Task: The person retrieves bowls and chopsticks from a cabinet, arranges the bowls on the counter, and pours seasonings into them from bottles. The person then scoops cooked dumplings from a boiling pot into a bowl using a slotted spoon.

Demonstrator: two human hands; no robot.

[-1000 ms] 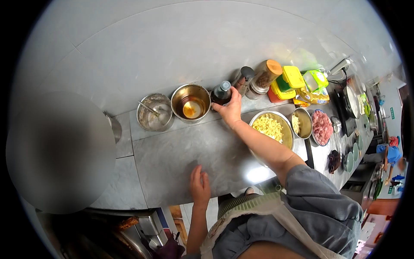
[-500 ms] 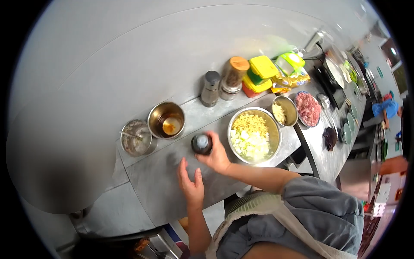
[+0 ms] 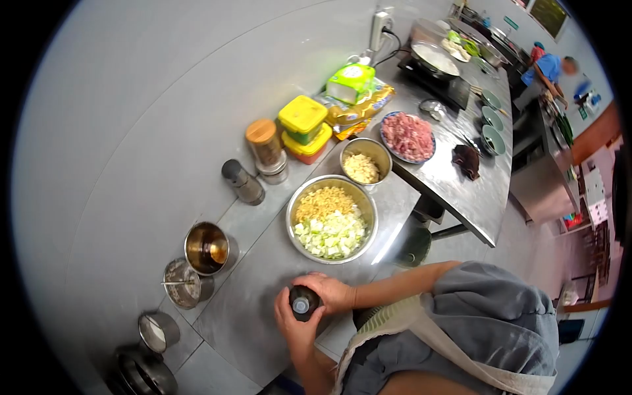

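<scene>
Dark bottle (image 3: pixel 305 295) between both our hands

We grasp it from two sides: left hand (image 3: pixel 297 330) curled round its left and near side, right hand (image 3: pixel 334 291) wrapped on its upper right. Cap (image 3: pixel 301 305) points at our head camera, framed by the fingers. Location: by the near edge of the desk (image 3: pixel 245 329), near the steel bowl (image 3: pixel 371 217) of chopped food, well apart from the pepper grinder (image 3: pixel 245 184). We can't tell if its base touches down.

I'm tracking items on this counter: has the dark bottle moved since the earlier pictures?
Yes. The dark bottle has come away from the wall, toward the apron: it was beside the brown-stained pot; now left hand and right hand hold it.
</scene>
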